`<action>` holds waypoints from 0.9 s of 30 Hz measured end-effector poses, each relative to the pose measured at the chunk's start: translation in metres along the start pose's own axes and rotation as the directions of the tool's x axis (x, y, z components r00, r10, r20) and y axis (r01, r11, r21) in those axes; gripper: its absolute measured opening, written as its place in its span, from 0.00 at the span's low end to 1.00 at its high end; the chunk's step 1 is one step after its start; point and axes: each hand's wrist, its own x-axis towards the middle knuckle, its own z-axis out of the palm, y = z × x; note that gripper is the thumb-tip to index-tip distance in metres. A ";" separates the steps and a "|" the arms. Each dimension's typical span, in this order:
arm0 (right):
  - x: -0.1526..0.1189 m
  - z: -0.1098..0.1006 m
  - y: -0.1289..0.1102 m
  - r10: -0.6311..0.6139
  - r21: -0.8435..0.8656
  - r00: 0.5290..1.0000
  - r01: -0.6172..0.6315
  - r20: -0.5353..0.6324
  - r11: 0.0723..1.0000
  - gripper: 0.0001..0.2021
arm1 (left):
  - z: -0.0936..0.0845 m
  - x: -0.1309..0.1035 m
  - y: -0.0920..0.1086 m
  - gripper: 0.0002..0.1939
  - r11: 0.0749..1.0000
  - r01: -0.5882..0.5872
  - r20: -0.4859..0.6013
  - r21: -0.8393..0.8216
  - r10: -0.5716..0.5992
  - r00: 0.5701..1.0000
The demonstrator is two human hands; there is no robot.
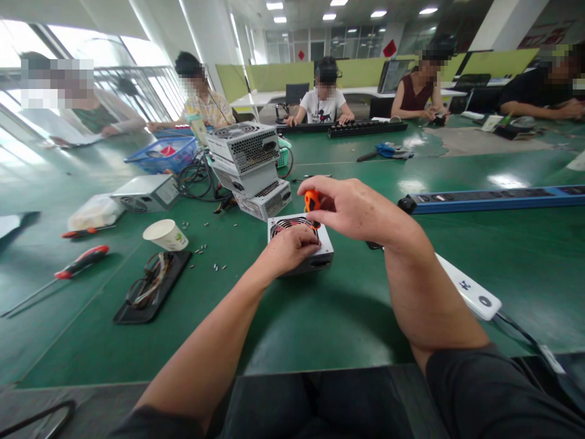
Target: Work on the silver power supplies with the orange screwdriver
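A grey power supply unit point(323, 261) with a round fan grille sits on the green table in front of me. My right hand point(350, 207) is above it, thumb and fingers closed on the orange-and-black handle of a screwdriver point(312, 200), which points down at the unit's top. My left hand point(290, 249) rests over the grille with its fingertips pinched together near the unit's right corner, close beneath the screwdriver. What is between those fingertips, if anything, is hidden. The screwdriver's tip cannot be made out.
Several power supplies point(249, 174) are stacked just behind; another point(148, 192) lies left. A paper cup point(165, 235), small loose screws, a black tray point(132, 312) with cables and a red-black screwdriver point(85, 262) are left. At right are power strips point(493, 200). Several people sit opposite.
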 end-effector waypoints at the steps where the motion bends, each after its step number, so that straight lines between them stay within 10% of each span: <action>1: 0.000 0.000 0.000 0.002 0.003 1.000 -0.002 0.000 1.000 0.14 | 0.000 0.000 0.000 0.06 1.000 -0.004 0.001 0.008 0.004 1.000; 27: -0.003 0.002 -0.011 -0.042 -0.223 0.996 0.058 0.080 0.973 0.21 | 0.001 -0.001 0.002 0.06 1.000 -0.001 -0.020 -0.005 0.001 1.000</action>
